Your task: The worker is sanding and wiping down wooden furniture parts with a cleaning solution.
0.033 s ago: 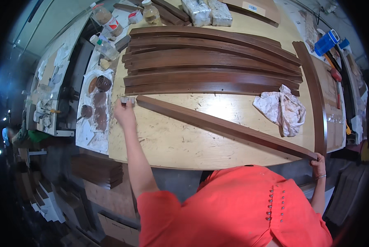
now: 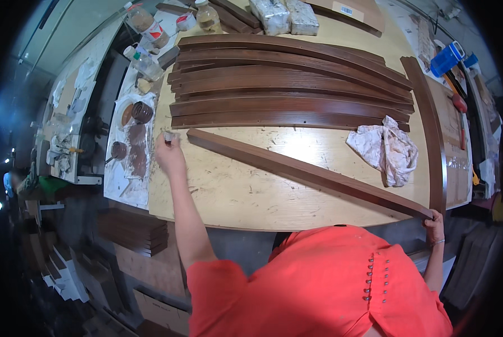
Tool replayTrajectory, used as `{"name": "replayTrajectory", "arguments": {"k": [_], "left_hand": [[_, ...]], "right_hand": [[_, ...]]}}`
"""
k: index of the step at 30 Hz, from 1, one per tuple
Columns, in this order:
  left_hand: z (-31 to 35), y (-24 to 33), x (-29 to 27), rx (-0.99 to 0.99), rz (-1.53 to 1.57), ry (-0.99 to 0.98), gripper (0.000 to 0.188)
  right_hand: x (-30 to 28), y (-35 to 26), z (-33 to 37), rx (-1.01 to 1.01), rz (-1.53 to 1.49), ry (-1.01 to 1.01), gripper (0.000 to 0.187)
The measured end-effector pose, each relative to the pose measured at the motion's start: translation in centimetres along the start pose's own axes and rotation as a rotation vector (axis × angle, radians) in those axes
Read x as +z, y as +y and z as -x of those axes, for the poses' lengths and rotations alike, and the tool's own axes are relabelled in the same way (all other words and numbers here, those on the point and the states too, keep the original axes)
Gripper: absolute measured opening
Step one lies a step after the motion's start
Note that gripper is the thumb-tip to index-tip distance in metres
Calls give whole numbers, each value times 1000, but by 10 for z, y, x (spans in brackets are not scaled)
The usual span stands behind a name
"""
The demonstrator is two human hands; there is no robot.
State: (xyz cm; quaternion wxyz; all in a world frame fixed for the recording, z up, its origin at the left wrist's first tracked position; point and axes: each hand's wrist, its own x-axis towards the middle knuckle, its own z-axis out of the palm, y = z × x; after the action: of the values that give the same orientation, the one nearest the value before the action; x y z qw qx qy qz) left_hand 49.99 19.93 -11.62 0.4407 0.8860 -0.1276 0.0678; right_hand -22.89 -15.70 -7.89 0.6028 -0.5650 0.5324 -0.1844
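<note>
A long brown wooden bar (image 2: pixel 296 168) lies slantwise across the table, from the left middle to the near right edge. My right hand (image 2: pixel 434 226) grips its near right end at the table edge. By the bar's far left end is my left hand (image 2: pixel 170 150), closed on a small greyish piece (image 2: pixel 171 136) whose kind is too small to make out. That piece is apart from the bar's end. Beyond the bar rests a row of dark brown wooden strips (image 2: pixel 285 84). A stained, crumpled rag (image 2: pixel 383 149) sits right of the middle.
Another brown strip (image 2: pixel 431 129) runs along the table's right side. At left, white sheeting (image 2: pixel 125 188) carries dark jars (image 2: pixel 141 112) and brown stains. Plastic bottles (image 2: pixel 147 66) stand at the back left, wrapped blocks (image 2: pixel 288 18) at the back. A blue bottle (image 2: pixel 447 58) is far right.
My left hand has shifted slightly left, away from the bar's end, and the greyish piece has tilted. My right hand and the bar stay put.
</note>
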Motion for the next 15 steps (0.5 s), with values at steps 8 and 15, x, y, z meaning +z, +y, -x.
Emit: {"name": "replayTrajectory", "arguments": {"k": [8,15], "left_hand": [[13,-45,-39,-51,-733,287,27],[16,21,-13,287,-503,172,39]], "right_hand": [[1,1,4,49,73,26,40],[19,-10,-2,59,55,11,31]]}}
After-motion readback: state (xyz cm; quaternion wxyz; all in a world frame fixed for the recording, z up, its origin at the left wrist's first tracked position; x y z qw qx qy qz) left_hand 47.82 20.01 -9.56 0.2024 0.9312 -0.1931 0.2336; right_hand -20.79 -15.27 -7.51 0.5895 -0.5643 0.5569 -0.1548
